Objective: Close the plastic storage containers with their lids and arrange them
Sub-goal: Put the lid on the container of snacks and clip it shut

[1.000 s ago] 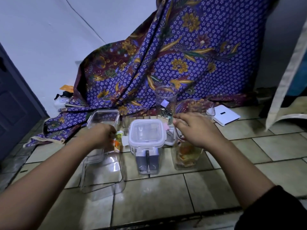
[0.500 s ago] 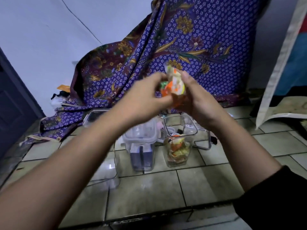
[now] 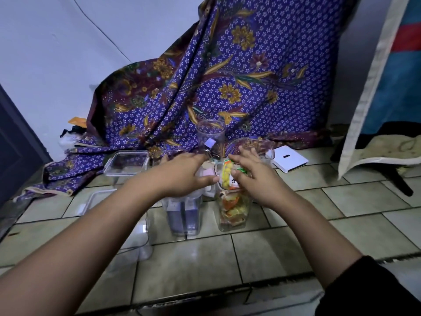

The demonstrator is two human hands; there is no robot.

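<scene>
We saw both hands reaching out over the tiled floor [image 3: 262,254] to the mouth of a clear open container [image 3: 232,210], which stood upright and was already part full of colourful wrapped packets. The right hand [image 3: 255,179] held a yellow and orange packet [image 3: 227,176] at that mouth, its fingers [image 3: 243,156] curled round the packet's far side and its thumb on the near side. The left hand [image 3: 182,174] lay palm down just beside it, fingers spread and loose, its thumb touching the packet's left edge; we could not tell whether it gripped anything.

Under the left hand stood a lidded container [image 3: 184,215] with dark contents, just beside the open one. Further left an empty clear container [image 3: 125,165] stood open near the patterned cloth [image 3: 227,87], and a clear lid [image 3: 98,199] lay flat on the floor in front of it. Behind the hands stood a tall clear jar [image 3: 210,135], and a white box [image 3: 288,159] lay to the right.
</scene>
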